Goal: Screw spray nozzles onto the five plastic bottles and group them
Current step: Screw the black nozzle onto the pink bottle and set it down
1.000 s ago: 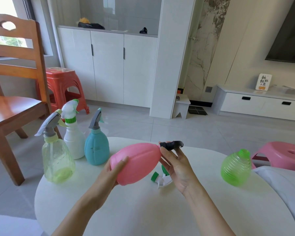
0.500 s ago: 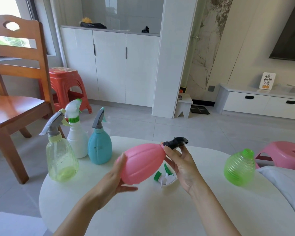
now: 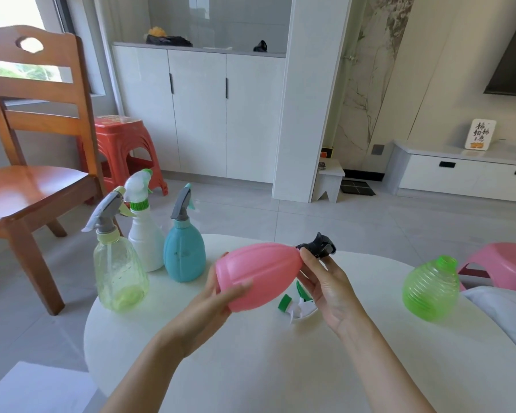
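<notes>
My left hand (image 3: 218,296) grips the base of a pink bottle (image 3: 256,274) held sideways above the white table (image 3: 251,368). A black spray nozzle (image 3: 318,248) sits on the bottle's neck, and my right hand (image 3: 329,290) holds it by the fingertips. At the table's left stand a clear yellow-green bottle (image 3: 118,272), a white bottle (image 3: 145,242) and a blue bottle (image 3: 183,254), each with a nozzle on. A green ribbed bottle (image 3: 431,290) stands at the right with an open neck. A loose white-and-green nozzle (image 3: 298,305) lies under my right hand.
A wooden chair (image 3: 27,180) stands left of the table, with a red stool (image 3: 125,150) behind it. A pink stool (image 3: 501,269) is beyond the table's right edge, and white cloth (image 3: 507,317) covers the right corner.
The black nozzle has turned on the pink bottle's neck, its head now pointing more upward. My left thumb has shifted onto the bottle's side. The camera has moved slightly.
</notes>
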Available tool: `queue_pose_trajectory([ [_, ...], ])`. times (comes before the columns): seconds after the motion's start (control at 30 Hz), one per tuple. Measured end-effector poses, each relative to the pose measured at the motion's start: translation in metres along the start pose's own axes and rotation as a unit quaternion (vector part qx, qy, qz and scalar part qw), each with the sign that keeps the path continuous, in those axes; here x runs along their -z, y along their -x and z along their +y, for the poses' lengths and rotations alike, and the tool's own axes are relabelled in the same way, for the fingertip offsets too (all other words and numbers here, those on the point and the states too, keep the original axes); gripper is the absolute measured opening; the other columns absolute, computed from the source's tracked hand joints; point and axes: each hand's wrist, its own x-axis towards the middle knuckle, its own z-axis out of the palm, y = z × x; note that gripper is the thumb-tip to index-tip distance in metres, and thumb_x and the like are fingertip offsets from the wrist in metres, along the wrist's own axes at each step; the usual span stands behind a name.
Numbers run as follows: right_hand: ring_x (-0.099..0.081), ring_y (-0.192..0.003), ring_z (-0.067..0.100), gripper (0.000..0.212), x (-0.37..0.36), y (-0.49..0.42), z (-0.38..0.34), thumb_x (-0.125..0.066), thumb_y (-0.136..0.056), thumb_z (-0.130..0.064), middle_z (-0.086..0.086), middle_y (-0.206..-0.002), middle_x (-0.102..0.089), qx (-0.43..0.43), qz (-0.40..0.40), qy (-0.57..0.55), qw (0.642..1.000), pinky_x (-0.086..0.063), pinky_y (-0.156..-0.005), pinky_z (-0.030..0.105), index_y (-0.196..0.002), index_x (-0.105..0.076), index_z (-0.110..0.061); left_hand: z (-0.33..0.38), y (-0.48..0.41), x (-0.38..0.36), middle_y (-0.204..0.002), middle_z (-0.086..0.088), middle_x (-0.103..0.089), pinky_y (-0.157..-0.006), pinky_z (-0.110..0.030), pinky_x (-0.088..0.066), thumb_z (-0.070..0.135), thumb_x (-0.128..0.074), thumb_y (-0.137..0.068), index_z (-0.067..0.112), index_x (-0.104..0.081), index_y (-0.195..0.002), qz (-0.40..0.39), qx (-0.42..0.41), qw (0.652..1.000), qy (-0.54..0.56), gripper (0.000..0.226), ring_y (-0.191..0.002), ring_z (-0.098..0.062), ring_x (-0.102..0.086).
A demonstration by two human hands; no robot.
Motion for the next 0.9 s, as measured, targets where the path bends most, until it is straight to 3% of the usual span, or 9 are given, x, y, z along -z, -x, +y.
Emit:
queue_pose_trajectory([
  [0.07, -0.071, -0.091, 0.011, 0.067, -0.003, 0.001, 0.003, -0.078, -0.061, -0.026, 0.004, -0.103, -0.075, -0.002, -0.007, 0.007, 1.000, -0.052, -0.087, 0.022, -0.121, -0.058, -0.006, 0.003, 0.002, -0.003, -0.127, -0.011, -0.065, -0.091, -0.039, -0.054, 0.070, -0.059, -0.073, 0.033, -0.054, -0.129, -0.010, 0.051, 0.996, 0.077, 0.067, -0.114, -0.025, -0.064],
  [0.13, -0.071, -0.088, 0.009, 0.066, -0.003, 0.001, 0.005, -0.078, -0.061, -0.026, 0.002, -0.099, -0.076, -0.001, -0.004, 0.010, 1.000, -0.051, -0.084, 0.021, -0.122, -0.058, -0.007, 0.003, 0.003, -0.006, -0.116, -0.018, -0.069, -0.078, -0.040, -0.059, 0.073, -0.046, -0.072, 0.032, -0.051, -0.128, 0.002, 0.087, 0.995, 0.042, 0.069, -0.102, -0.030, -0.070],
  [0.2, -0.071, -0.084, 0.008, 0.064, -0.001, -0.001, 0.004, -0.076, -0.063, -0.025, 0.000, -0.096, -0.075, 0.000, 0.006, 0.003, 1.000, -0.052, -0.080, 0.020, -0.122, -0.058, -0.007, 0.001, 0.002, -0.006, -0.128, -0.014, -0.060, -0.079, -0.034, -0.058, 0.069, -0.060, -0.071, 0.033, -0.033, -0.141, 0.014, 0.056, 0.998, 0.012, 0.083, -0.104, -0.024, -0.069],
  [0.27, -0.070, -0.083, 0.007, 0.065, 0.001, -0.002, 0.001, -0.075, -0.064, -0.025, 0.001, -0.098, -0.073, -0.007, 0.006, -0.014, 1.000, -0.053, -0.078, 0.020, -0.123, -0.057, -0.006, 0.002, 0.002, -0.003, -0.131, -0.005, -0.060, -0.087, -0.025, -0.054, 0.054, -0.080, -0.067, 0.027, -0.033, -0.144, 0.016, 0.018, 1.000, 0.004, 0.094, -0.113, -0.017, -0.064],
  [0.43, -0.069, -0.085, 0.007, 0.066, 0.001, -0.001, 0.002, -0.075, -0.067, -0.027, 0.002, -0.104, -0.073, -0.008, -0.009, -0.001, 1.000, -0.054, -0.080, 0.020, -0.126, -0.057, -0.006, 0.008, 0.006, -0.007, -0.125, -0.020, -0.062, -0.080, -0.043, -0.059, 0.070, -0.047, -0.077, 0.033, -0.053, -0.121, -0.026, 0.102, 0.992, 0.071, 0.058, -0.108, -0.034, -0.067],
  [0.6, -0.069, -0.083, 0.007, 0.065, 0.003, -0.002, -0.001, -0.075, -0.066, -0.027, 0.001, -0.100, -0.072, -0.011, -0.004, -0.020, 1.000, -0.051, -0.081, 0.023, -0.124, -0.057, -0.007, 0.006, 0.005, -0.010, -0.130, -0.004, -0.060, -0.083, -0.023, -0.054, 0.047, -0.082, -0.062, 0.032, -0.044, -0.135, 0.021, -0.018, 0.999, -0.023, 0.084, -0.109, -0.012, -0.064],
  [0.7, -0.068, -0.079, 0.006, 0.067, 0.001, -0.001, 0.000, -0.077, -0.063, -0.030, -0.002, -0.095, -0.072, -0.001, -0.016, 0.000, 1.000, -0.053, -0.073, 0.018, -0.123, -0.057, -0.009, 0.006, 0.006, -0.013, -0.119, -0.014, -0.069, -0.080, -0.035, -0.058, 0.073, -0.054, -0.072, 0.028, -0.053, -0.128, -0.005, 0.063, 0.996, 0.060, 0.071, -0.109, -0.030, -0.066],
  [0.77, -0.067, -0.075, 0.005, 0.067, 0.000, -0.001, 0.000, -0.079, -0.060, -0.034, -0.005, -0.090, -0.073, 0.005, -0.014, 0.011, 1.000, -0.051, -0.072, 0.019, -0.120, -0.058, -0.012, 0.001, 0.006, -0.016, -0.114, -0.022, -0.069, -0.073, -0.041, -0.059, 0.070, -0.042, -0.074, 0.027, -0.056, -0.121, -0.011, 0.109, 0.992, 0.057, 0.065, -0.102, -0.036, -0.068],
  [0.9, -0.070, -0.080, 0.006, 0.064, 0.004, -0.004, -0.002, -0.079, -0.058, -0.031, -0.004, -0.091, -0.075, 0.013, 0.006, -0.005, 1.000, -0.048, -0.081, 0.024, -0.117, -0.060, -0.015, 0.001, 0.003, -0.015, -0.123, -0.006, -0.064, -0.079, -0.025, -0.057, 0.054, -0.080, -0.066, 0.030, -0.049, -0.130, 0.038, 0.020, 0.999, -0.010, 0.075, -0.104, -0.016, -0.068],
])
